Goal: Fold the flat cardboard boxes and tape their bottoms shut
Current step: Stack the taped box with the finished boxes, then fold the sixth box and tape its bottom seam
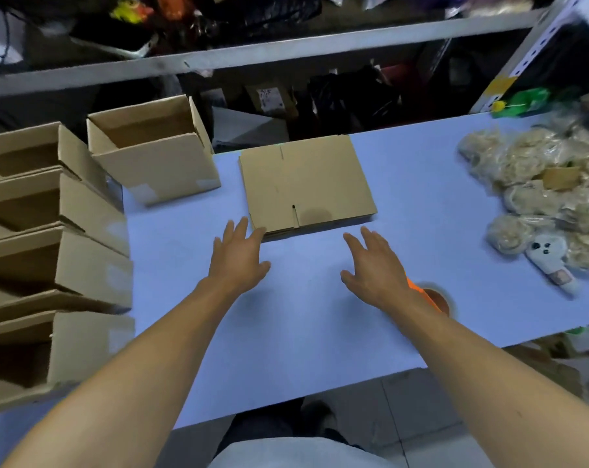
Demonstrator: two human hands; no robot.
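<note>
A stack of flat brown cardboard boxes [306, 184] lies on the pale blue table [320, 332], straight ahead. My left hand [239, 258] is stretched out with spread fingers, its fingertips at the stack's near left corner. My right hand [374, 265] hovers with straight fingers just short of the stack's near edge and holds nothing. A roll of tape on an orange dispenser [433, 298] sits partly hidden behind my right wrist.
An assembled open box [154, 153] stands at the table's far left. Several more folded boxes [50, 251] are piled along the left side. Bagged plush items [536, 197] cover the right end. Cluttered metal shelves [252, 52] rise behind the table.
</note>
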